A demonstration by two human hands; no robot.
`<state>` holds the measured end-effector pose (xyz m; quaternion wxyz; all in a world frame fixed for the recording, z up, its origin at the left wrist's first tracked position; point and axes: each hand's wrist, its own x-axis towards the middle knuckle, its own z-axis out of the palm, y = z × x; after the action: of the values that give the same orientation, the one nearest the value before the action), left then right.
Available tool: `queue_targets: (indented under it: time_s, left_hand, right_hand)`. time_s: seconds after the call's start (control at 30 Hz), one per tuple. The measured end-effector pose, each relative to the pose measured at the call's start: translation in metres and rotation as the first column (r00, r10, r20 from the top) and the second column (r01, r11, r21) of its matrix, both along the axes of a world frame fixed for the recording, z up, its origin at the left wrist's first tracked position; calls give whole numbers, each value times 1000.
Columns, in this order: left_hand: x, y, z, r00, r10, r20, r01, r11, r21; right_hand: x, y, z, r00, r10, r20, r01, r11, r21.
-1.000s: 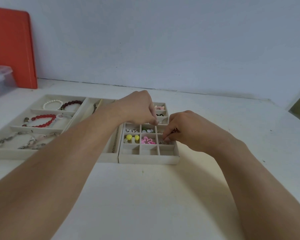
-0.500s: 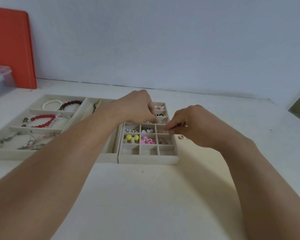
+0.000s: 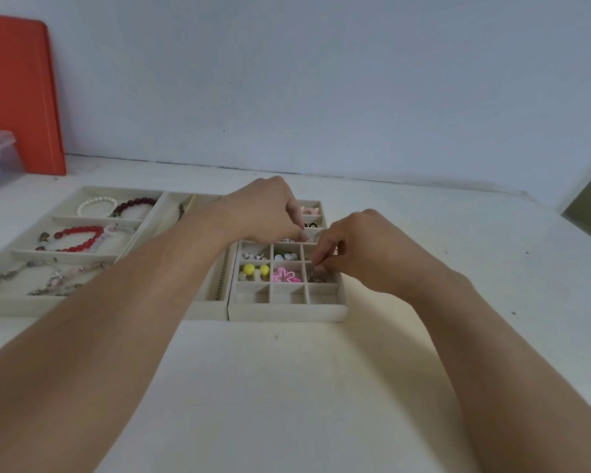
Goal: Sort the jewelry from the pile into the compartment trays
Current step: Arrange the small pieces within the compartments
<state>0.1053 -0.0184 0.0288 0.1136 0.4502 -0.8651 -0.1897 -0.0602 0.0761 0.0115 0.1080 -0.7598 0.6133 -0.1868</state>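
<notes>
Both my hands over small grid tray (image 3: 287, 310) on white worktop (image 3: 287, 387). Right hand (image 3: 359, 250) fingertips pinched on small metal piece (image 3: 318, 269), just above right cell of second-nearest row. Left hand (image 3: 263, 209) fingers curled down at cells further back; cannot tell if it's grasping anything. Yellow earrings (image 3: 256, 269) and pink flower piece (image 3: 285, 275) in same row as right-hand cell. Nearest row bare. Red bead bracelet (image 3: 79, 237) and pearl bracelet (image 3: 94, 204) in wide tray (image 3: 14, 305) on left.
</notes>
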Motion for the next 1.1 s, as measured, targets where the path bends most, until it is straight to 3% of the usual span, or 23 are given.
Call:
queue_targets:
  time_s: [0.53, 0.77, 1.1]
  left_hand:
    - [-1, 2, 1, 1000, 2, 12, -2, 1000, 8]
    - [0, 1, 1, 1000, 7, 11, -8, 1000, 18]
    - [0, 1, 1, 1000, 8, 13, -9, 1000, 12]
  right_hand:
    - [-1, 1, 1, 996, 22, -88, -18, 999, 46]
    - [0, 1, 3, 995, 7, -102, -13, 998, -59]
    - [0, 0, 0, 993, -2, -115, 3, 1000, 16]
